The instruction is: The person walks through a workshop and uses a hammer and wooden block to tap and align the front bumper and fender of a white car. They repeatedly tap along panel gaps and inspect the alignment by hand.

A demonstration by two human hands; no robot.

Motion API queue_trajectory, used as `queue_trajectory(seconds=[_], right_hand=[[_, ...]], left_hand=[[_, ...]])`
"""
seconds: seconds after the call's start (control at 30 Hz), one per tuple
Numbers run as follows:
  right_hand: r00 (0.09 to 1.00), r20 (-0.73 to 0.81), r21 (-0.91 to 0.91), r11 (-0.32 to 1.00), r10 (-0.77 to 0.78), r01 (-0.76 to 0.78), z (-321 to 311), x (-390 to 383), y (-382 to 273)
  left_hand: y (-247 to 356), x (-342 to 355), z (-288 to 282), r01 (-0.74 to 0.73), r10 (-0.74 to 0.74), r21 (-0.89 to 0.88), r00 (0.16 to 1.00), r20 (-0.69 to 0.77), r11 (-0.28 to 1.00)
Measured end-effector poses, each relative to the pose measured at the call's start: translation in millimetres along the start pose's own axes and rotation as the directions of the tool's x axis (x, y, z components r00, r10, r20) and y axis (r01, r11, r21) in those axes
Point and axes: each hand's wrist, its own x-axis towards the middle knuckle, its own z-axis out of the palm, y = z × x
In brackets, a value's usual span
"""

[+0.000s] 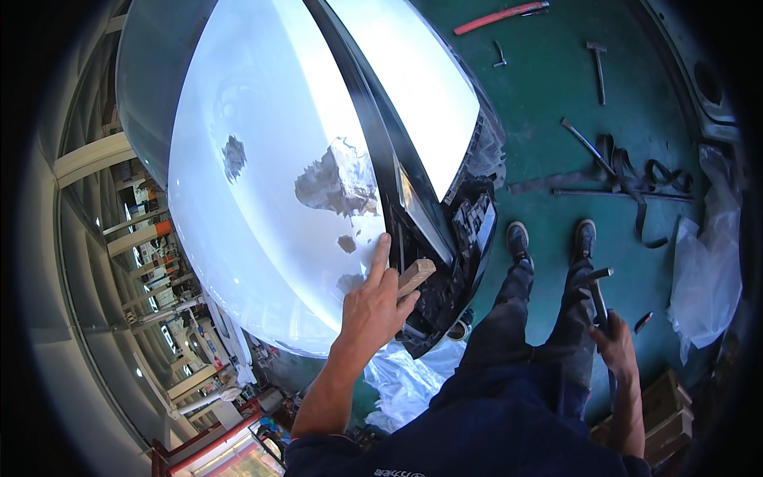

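My left hand (369, 310) grips a small wooden block (417, 274) at the edge of a white car panel (254, 246), its index finger stretched out onto the panel. Ragged dull grey patches (334, 183) mark the panel above that fingertip. Beside the hand runs a black trim strip (371, 119), with dark plastic parts (469, 246) to its right. My right hand (616, 346), low at the right, is closed around the handle of a hammer (598, 290), its head raised above the fist.
On the green floor (548, 119) lie a red bar (497, 16), a second hammer (600, 75), long metal bars (588, 147) with black straps (653, 238), and clear plastic sheeting (703, 278). My feet (551, 242) stand beside the car. Cardboard boxes (664, 413) sit at lower right.
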Motion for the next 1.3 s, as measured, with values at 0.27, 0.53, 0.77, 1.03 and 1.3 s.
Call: queue_trajectory(seconds=[0.27, 0.53, 0.77, 1.03, 1.3], right_hand=[[1.000, -0.009, -0.005, 1.000, -0.002, 0.002, 7.8, -4.7, 0.9], [0.999, -0.027, -0.037, 0.998, -0.046, 0.045, 11.6, -9.8, -1.3], [0.999, -0.044, -0.046, 0.999, -0.026, 0.024, 17.1, -15.7, 0.6], [0.998, -0.048, -0.052, 0.998, -0.049, 0.047, 17.1, -17.5, 9.0], [0.998, -0.051, -0.059, 0.998, -0.025, 0.022, 8.5, -14.7, 15.9]], left_hand=[[4.2, 3.5, -9.4, -0.010, 0.007, -0.045, 0.998, -0.063, 0.999], [5.4, 51.9, -44.3, -0.022, 0.035, 0.125, 0.994, -0.102, 0.992], [13.8, 77.8, -65.1, -0.016, 0.031, 0.163, 0.996, -0.087, 0.987], [21.6, 80.3, -68.8, 0.031, -0.024, 0.155, 0.998, -0.050, 0.987], [30.0, 90.6, -71.4, 0.053, -0.028, 0.228, 0.993, -0.112, 0.972]])
